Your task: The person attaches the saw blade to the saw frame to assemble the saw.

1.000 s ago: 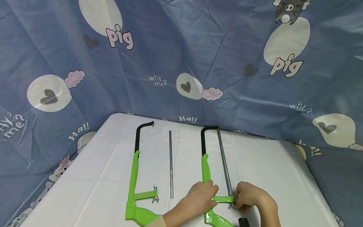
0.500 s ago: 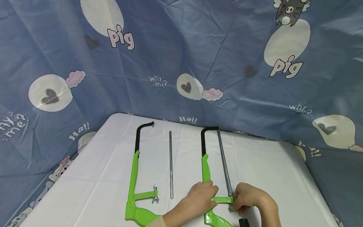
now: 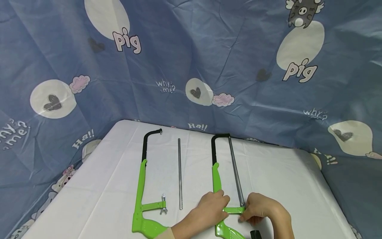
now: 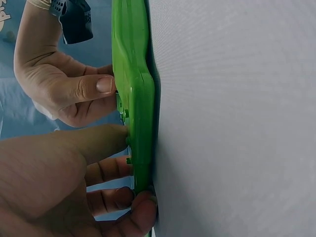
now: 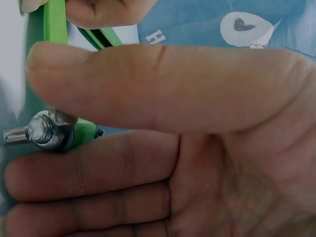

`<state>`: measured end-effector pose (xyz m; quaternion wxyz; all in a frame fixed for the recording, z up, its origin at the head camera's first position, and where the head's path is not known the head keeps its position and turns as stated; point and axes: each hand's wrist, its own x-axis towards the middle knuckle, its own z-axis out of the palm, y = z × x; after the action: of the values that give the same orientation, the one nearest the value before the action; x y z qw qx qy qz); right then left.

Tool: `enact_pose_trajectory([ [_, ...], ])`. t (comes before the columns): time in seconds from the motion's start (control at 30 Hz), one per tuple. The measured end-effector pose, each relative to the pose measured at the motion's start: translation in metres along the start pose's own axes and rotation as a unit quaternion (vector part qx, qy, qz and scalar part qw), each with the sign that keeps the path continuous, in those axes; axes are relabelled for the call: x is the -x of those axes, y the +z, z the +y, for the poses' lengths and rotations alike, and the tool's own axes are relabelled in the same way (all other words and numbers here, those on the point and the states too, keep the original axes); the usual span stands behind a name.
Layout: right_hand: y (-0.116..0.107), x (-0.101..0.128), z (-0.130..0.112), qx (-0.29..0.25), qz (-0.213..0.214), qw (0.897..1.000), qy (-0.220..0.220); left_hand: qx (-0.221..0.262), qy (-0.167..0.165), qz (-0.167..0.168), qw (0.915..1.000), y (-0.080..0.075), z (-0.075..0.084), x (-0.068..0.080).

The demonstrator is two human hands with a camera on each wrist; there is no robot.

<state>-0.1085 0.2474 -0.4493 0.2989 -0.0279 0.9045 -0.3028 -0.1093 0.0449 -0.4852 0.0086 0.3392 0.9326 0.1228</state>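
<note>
A green and black hacksaw (image 3: 217, 176) lies on the white table with a grey blade (image 3: 236, 172) along its open side. My left hand (image 3: 210, 207) grips its green frame near the crossbar. At the crossbar's outer end, my right hand (image 3: 262, 207) has its thumb and fingers about the metal wing nut (image 5: 44, 131). The head view hides that nut behind the fingers; in the right wrist view it shows between thumb and index finger. Side-on in the left wrist view, the green frame (image 4: 136, 98) stands between the left thumb and fingers.
A second hacksaw frame (image 3: 140, 192), without a blade, lies to the left. Between the two saws is a loose saw blade (image 3: 180, 174). Close to the right wrist sits a black object (image 3: 255, 234). Blue printed cloth (image 3: 167, 66) hangs behind the table (image 3: 98, 205).
My right thumb and fingers have shifted slightly down and left over the wing nut, which was partly visible before. The left hand and saw have stayed put.
</note>
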Motion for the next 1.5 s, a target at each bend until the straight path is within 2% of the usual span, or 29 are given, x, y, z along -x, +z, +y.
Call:
enact_pose_trajectory([
  [0.2, -0.0007, 0.0004, 0.0032, -0.009, -0.010, 1.000, -0.027, 0.006, 0.000, -0.001, 1.0000, -0.0007, 0.0002, -0.0002],
  [0.43, -0.0018, 0.0016, 0.0056, -0.019, -0.014, 0.999, -0.028, -0.001, 0.004, 0.010, 0.9999, -0.0005, -0.0003, 0.0000],
  [0.67, -0.0058, 0.0020, 0.0084, -0.016, -0.014, 0.999, -0.047, 0.003, 0.007, 0.017, 0.9998, -0.0011, -0.0006, 0.0000],
  [1.07, -0.0030, 0.0015, 0.0090, -0.012, 0.006, 1.000, -0.027, -0.001, 0.008, 0.016, 0.9998, 0.0010, -0.0005, 0.0008],
  [1.23, -0.0021, 0.0009, 0.0091, -0.013, 0.000, 0.999, -0.037, 0.006, 0.007, 0.007, 0.9999, 0.0020, 0.0012, 0.0011],
  [1.5, -0.0047, -0.0007, 0.0049, 0.003, -0.017, 0.999, -0.038, -0.008, -0.005, -0.001, 1.0000, 0.0031, 0.0027, 0.0000],
])
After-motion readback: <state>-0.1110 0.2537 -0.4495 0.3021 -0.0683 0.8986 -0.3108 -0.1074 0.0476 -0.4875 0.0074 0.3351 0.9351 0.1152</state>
